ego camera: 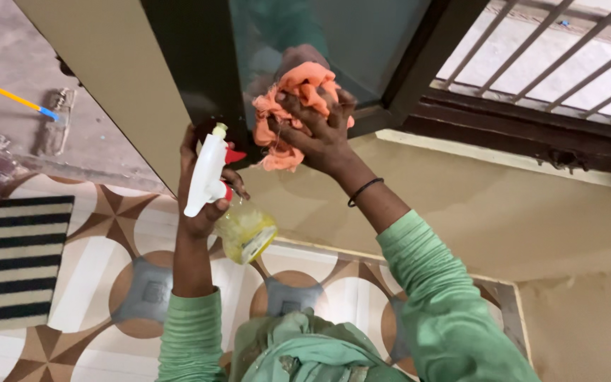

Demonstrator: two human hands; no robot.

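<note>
Head view: the right hand (319, 134) presses a crumpled orange cloth (293, 113) against the lower corner of the glass pane (362, 42) of an open window, fingers (298, 117) curled tight around the cloth. The left hand (203, 191) is wrapped around a spray bottle (224, 194) with a white head, held just below the dark window frame (192, 64). By the look of it, wiping is under way; how much of the pane is clean cannot be told. A patterned tile floor (107, 283) lies below.

R hand (319, 134) presses orange cloth (298, 92) on window glass (362, 35); L hand (203, 191) grips spray bottle (231, 205).
</note>
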